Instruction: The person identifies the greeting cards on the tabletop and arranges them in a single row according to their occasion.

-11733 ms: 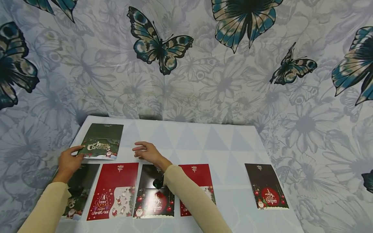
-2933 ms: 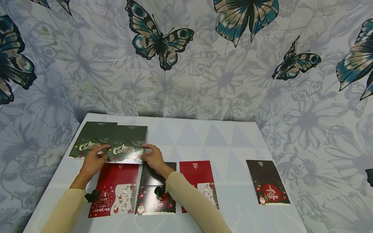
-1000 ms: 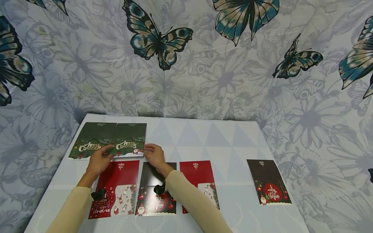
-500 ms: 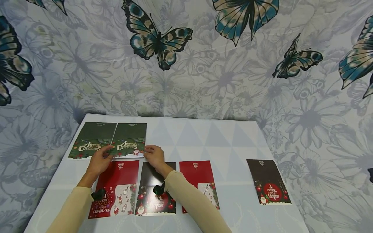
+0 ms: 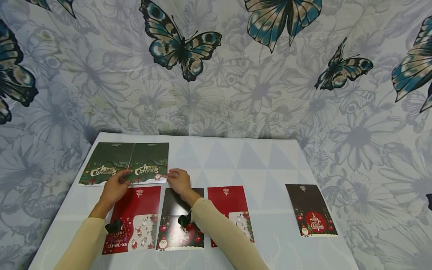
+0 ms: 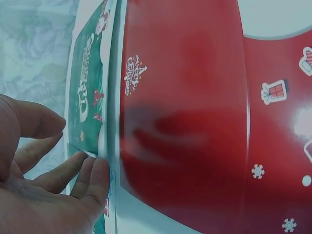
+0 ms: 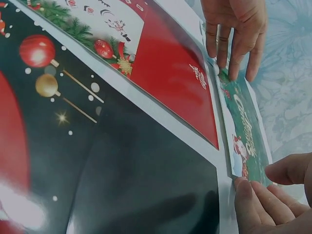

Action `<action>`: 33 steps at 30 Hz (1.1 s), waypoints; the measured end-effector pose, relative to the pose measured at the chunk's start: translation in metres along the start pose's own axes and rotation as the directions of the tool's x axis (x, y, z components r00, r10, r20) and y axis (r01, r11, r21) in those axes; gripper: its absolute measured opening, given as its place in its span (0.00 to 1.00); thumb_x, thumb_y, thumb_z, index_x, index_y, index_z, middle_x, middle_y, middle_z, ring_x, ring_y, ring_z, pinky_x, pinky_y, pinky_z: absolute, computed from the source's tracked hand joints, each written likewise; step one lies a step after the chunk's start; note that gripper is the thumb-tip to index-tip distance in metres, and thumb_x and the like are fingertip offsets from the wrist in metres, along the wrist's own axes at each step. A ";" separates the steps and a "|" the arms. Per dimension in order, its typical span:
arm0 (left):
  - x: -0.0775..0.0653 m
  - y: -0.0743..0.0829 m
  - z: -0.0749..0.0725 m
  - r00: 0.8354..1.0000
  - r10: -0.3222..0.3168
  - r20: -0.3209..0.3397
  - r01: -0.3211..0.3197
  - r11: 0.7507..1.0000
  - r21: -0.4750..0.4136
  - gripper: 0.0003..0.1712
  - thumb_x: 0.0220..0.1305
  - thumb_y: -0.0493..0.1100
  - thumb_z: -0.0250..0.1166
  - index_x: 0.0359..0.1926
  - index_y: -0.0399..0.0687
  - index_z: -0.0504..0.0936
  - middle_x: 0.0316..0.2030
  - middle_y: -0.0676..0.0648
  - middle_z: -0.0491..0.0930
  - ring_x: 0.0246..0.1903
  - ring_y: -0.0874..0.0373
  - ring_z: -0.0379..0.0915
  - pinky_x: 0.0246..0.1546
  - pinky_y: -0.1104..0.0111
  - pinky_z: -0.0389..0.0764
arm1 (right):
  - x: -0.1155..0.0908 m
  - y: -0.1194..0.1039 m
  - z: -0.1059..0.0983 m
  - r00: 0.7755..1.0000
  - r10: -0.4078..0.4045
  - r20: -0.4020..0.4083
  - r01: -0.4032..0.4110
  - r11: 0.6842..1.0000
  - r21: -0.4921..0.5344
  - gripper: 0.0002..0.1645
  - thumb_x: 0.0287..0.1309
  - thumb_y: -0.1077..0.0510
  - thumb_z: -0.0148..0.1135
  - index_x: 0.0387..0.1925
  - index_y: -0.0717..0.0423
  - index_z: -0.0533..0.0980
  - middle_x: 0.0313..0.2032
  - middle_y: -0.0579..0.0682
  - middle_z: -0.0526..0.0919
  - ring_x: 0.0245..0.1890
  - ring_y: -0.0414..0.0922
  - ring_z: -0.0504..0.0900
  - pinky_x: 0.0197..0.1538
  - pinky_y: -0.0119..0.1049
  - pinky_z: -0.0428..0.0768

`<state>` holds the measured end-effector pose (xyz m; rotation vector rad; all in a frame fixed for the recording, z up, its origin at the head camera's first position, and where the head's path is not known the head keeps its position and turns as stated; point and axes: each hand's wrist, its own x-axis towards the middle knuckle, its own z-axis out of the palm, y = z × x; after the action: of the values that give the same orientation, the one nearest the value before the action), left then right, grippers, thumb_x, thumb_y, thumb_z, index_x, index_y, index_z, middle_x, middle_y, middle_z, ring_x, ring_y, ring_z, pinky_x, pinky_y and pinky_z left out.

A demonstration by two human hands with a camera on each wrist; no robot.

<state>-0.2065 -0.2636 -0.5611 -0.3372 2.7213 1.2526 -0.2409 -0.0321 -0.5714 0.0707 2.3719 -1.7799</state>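
Flat on the bench (image 5: 266, 180), between both hands: a green Christmas card (image 5: 148, 153), lettering upward. At its left edge, by the lower corner, the left hand (image 5: 116, 187), fingers fairly straight and parted, tips touching the card. At its lower right corner, the right hand (image 5: 180, 183), fingers loosely extended and somewhat spread, tips likewise against the edge.

Just beyond the left hand and to its left, a matching green card (image 5: 109, 153), with only a thin seam between the pair. On the near side of the left hand, partly behind its wrist, a red card (image 5: 143, 202) with a white panel of little figures. Below the right hand, partly covered by its wrist, a glossy black card (image 5: 168, 232). To the right of that hand, partly hidden by its sleeve (image 5: 222, 232), another red card (image 5: 229, 198). Well apart, farther right, a dark card (image 5: 305, 200) with a round red ornament.
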 end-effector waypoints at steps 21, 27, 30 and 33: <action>-0.025 -0.021 -0.030 0.986 0.153 -0.066 -0.151 0.988 0.033 0.24 0.72 0.33 0.48 0.67 0.35 0.68 0.62 0.24 0.68 0.58 0.24 0.67 0.48 0.36 0.77 | -0.014 0.003 -0.009 0.985 0.030 0.168 -0.070 0.969 0.237 0.24 0.61 0.70 0.62 0.60 0.66 0.75 0.49 0.63 0.86 0.44 0.58 0.88 0.41 0.44 0.88; -0.034 -0.033 -0.035 0.992 0.087 0.096 -0.092 0.995 0.044 0.25 0.74 0.35 0.46 0.70 0.35 0.65 0.63 0.22 0.66 0.58 0.21 0.66 0.51 0.37 0.77 | -0.030 -0.007 -0.008 0.940 0.038 0.340 -0.108 0.976 0.190 0.23 0.64 0.69 0.59 0.60 0.67 0.75 0.51 0.65 0.84 0.48 0.60 0.86 0.44 0.50 0.87; -0.037 -0.038 -0.035 0.988 0.066 0.139 -0.074 0.996 0.048 0.26 0.74 0.35 0.48 0.70 0.34 0.64 0.63 0.21 0.65 0.58 0.20 0.65 0.51 0.38 0.77 | -0.039 -0.009 -0.007 0.916 0.033 0.400 -0.103 0.983 0.153 0.22 0.64 0.68 0.60 0.59 0.67 0.76 0.53 0.64 0.84 0.49 0.60 0.86 0.44 0.48 0.87; -0.039 -0.040 -0.037 0.987 0.048 0.154 -0.058 0.996 0.062 0.27 0.73 0.36 0.52 0.69 0.33 0.64 0.62 0.20 0.64 0.57 0.21 0.66 0.49 0.40 0.79 | -0.045 -0.007 -0.006 0.895 0.039 0.445 -0.106 0.986 0.126 0.21 0.63 0.69 0.60 0.57 0.67 0.77 0.55 0.62 0.83 0.43 0.54 0.87 0.44 0.46 0.87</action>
<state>-0.1595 -0.3107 -0.5584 -0.1562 2.6498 1.1469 -0.1986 -0.0253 -0.5560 -0.2032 1.8939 -1.7129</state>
